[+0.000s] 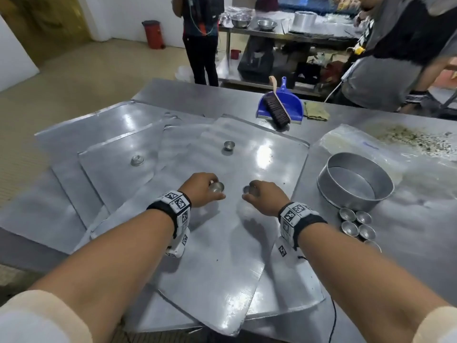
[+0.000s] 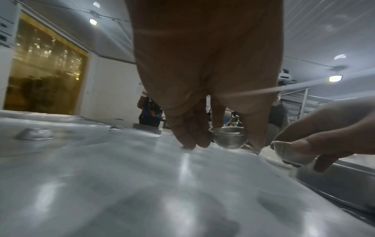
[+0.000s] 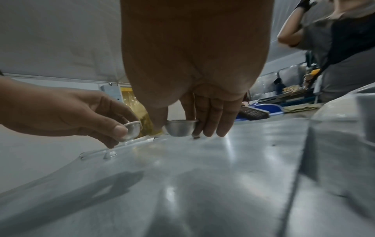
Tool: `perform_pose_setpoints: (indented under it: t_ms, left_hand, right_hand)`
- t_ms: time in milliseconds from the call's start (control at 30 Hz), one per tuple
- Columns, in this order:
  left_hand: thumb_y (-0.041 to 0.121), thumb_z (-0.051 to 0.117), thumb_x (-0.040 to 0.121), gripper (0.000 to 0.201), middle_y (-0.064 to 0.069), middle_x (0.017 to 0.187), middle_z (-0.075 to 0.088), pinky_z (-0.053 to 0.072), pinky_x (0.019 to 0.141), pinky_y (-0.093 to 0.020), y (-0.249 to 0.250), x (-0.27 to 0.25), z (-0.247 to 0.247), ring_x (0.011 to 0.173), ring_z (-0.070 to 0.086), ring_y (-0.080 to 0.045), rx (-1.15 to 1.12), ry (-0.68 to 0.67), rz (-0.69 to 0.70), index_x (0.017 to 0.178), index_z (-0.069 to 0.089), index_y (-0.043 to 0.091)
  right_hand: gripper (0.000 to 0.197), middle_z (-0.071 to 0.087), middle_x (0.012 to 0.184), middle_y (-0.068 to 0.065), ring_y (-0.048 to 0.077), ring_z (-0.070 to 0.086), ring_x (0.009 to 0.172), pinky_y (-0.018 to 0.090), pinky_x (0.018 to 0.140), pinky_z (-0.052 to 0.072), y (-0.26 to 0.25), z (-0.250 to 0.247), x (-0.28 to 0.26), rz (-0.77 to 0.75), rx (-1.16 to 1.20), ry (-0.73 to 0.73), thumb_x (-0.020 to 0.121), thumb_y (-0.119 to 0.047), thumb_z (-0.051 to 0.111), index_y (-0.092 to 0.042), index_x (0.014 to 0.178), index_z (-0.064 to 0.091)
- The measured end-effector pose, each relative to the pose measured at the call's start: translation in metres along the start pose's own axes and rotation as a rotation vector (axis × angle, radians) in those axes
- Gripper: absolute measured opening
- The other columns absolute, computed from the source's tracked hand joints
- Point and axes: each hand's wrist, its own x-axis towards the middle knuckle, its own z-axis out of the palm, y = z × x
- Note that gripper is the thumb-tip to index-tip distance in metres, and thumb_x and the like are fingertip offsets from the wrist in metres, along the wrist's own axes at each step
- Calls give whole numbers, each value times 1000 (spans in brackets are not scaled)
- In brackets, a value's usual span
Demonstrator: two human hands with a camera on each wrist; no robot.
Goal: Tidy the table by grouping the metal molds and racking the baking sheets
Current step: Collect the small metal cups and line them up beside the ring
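Over overlapping baking sheets (image 1: 247, 243) (steel table (image 1: 420, 231), busy kitchen), both hands (image 1: 201, 188) each pinching a small mold (image 1: 216, 187).

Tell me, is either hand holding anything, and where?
Each pinches a small metal mold by its rim: the left hand one, the right hand another.

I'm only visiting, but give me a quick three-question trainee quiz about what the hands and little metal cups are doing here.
1. True or false: each hand holds a small mold.
2. How many loose molds sit untouched on the baking sheets?
3. The grouped molds lie beside: A the dustpan, B the round pan, C the cloth.

Key: 1 true: left hand pinches one mold, right hand another. 2 two, one upright, one upside down. 3 B.
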Motion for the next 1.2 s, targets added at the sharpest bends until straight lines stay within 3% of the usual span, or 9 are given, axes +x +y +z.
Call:
perform_pose_setpoints:
  t_ms: [67, 200, 367, 600, 700, 833, 967, 1200]
  left_hand:
    - [45, 83, 77, 49, -1, 99, 66, 45, 77, -28, 30, -1, 12, 93, 62, -20, -15, -11, 40, 114, 68, 18]
    - [47, 82, 76, 53, -1, 100, 67, 47, 77, -27, 89, -11, 46, 91, 63, -18, 2, -42, 108, 119, 68, 19]
    - [49, 82, 75, 55, -2, 106, 68, 54, 80, -32, 163, -36, 105, 91, 64, -19, 12, -88, 154, 117, 65, 17]
    - [45, 83, 76, 59, -4, 106, 68, 53, 84, -36, 245, -77, 189, 94, 63, -21, 35, -148, 254, 123, 62, 17]
    - [44, 84, 76, 60, -7, 114, 67, 51, 87, -37, 262, -93, 218, 100, 62, -23, 63, -170, 272, 125, 62, 16]
    - [40, 82, 78, 54, -7, 113, 66, 45, 79, -31, 271, -111, 243, 98, 61, -23, 120, -217, 272, 121, 63, 14]
    - [41, 79, 82, 54, -8, 118, 63, 48, 87, -35, 266, -122, 254, 103, 59, -26, 220, -282, 270, 124, 61, 12]
    - [44, 75, 83, 54, -3, 116, 59, 48, 89, -36, 255, -132, 257, 106, 59, -25, 349, -346, 289, 129, 57, 21]
  right_hand:
    - [42, 68, 114, 9, 30, 61, 106, 38, 84, 50, 24, -14, -24, 28, -9, 31, 96, -47, 57, -12, 118, 62]
    - [44, 63, 129, 12, 32, 58, 116, 41, 92, 48, 76, -39, -83, 65, -38, 72, 101, -44, 52, -12, 131, 58]
    - [44, 60, 132, 12, 34, 54, 121, 41, 94, 44, 150, -54, -159, 138, -35, 129, 102, -42, 52, -11, 133, 55]
    - [43, 64, 124, 10, 31, 61, 108, 41, 88, 50, 241, -51, -247, 225, 59, 195, 95, -42, 58, -18, 130, 54]
    - [44, 66, 125, 9, 30, 62, 109, 40, 89, 51, 263, -43, -276, 237, 66, 191, 95, -43, 58, -19, 132, 54]
    - [48, 63, 130, 9, 28, 60, 113, 35, 91, 47, 275, -24, -299, 265, 92, 146, 96, -38, 62, -15, 137, 52]
    - [55, 61, 134, 7, 27, 59, 118, 37, 96, 47, 283, -6, -309, 282, 126, 102, 95, -42, 64, -16, 141, 48]
    - [55, 61, 136, 5, 26, 59, 118, 40, 97, 48, 288, 14, -313, 268, 123, 71, 94, -47, 63, -18, 140, 50]
